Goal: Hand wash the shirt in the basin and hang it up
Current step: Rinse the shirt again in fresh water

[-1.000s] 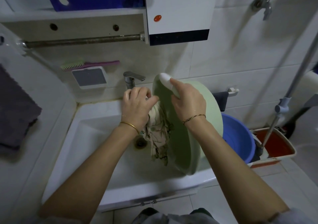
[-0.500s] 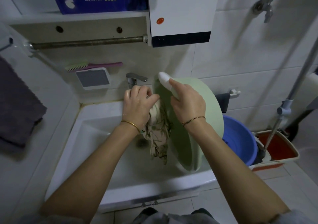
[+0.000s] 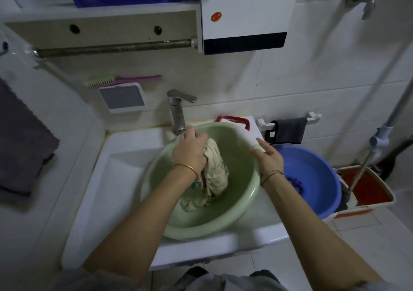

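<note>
Gripping bunched shirt (image 3: 215, 174) in green basin (image 3: 201, 231), left hand (image 3: 190, 151) fingers clenched round cloth, seemingly to wring; right hand (image 3: 269, 162), fingers released, rests on right rim, steadying basin in sink (image 3: 125, 156).

Pale green basin (image 3: 234, 214), cream green-patterned shirt (image 3: 215, 174), blue tub (image 3: 321, 179), grey towel (image 3: 20, 147).

Left hand (image 3: 190, 153), centre frame, grips the shirt (image 3: 215, 172) with curled fingers; right hand (image 3: 268, 160) beside it, fingers straight.
</note>
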Demonstrator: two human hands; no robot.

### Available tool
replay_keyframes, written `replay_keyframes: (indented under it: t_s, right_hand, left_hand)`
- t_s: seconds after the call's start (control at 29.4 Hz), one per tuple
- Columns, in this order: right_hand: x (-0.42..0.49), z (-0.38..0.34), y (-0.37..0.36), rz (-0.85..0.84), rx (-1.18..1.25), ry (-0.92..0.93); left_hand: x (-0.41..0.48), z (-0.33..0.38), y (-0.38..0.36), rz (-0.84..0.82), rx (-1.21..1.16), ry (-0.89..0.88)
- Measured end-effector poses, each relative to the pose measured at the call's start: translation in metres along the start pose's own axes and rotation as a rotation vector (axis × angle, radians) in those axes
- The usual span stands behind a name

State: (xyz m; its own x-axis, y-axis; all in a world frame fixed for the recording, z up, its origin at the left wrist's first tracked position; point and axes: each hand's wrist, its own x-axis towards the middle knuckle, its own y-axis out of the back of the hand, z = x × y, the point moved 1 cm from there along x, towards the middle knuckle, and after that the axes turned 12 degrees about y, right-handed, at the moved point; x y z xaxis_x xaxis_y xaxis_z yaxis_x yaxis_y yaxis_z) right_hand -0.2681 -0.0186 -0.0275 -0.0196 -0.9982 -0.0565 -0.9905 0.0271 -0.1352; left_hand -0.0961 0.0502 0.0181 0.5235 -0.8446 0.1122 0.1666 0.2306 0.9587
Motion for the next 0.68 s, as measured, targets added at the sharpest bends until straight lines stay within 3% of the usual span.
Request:
replay_keyframes:
  t_s: [0.2,0.31,0.37,0.44,0.48,0.54,0.61,0.68]
  right_hand:
    - [0.009,0.03,0.001,-0.011,0.02,-0.089]
    - [0.015,0.038,0.008,-0.016,-0.057,-0.089]
    - [0.022,0.043,0.009,-0.04,-0.237,-0.062]
    - [0.032,0.046,0.008,-0.152,-0.655,0.046]
    - [0.033,0.044,0.007,-0.21,-0.945,0.121]
    - [0.038,0.043,-0.007,-0.17,-1.374,0.353]
    - [0.034,0.039,-0.027,-0.104,-1.482,0.636]
    - [0.032,0.038,-0.042,-0.111,-1.493,0.888]
  left_hand:
    - [0.003,-0.028,-0.047,-0.374,0.094,0.132]
    - [0.014,-0.035,-0.05,-0.682,0.275,0.066]
    - [0.017,-0.039,-0.051,-1.034,0.293,0.086]
    - [0.019,-0.042,-0.046,-1.284,0.285,0.137]
    - [0.021,-0.041,-0.041,-1.313,0.291,0.127]
    - [0.04,-0.038,-0.029,-1.141,0.28,0.045]
    - [0.062,-0.031,-0.017,-0.807,0.001,0.061]
    - [0.083,-0.024,-0.004,-0.585,-0.502,0.206]
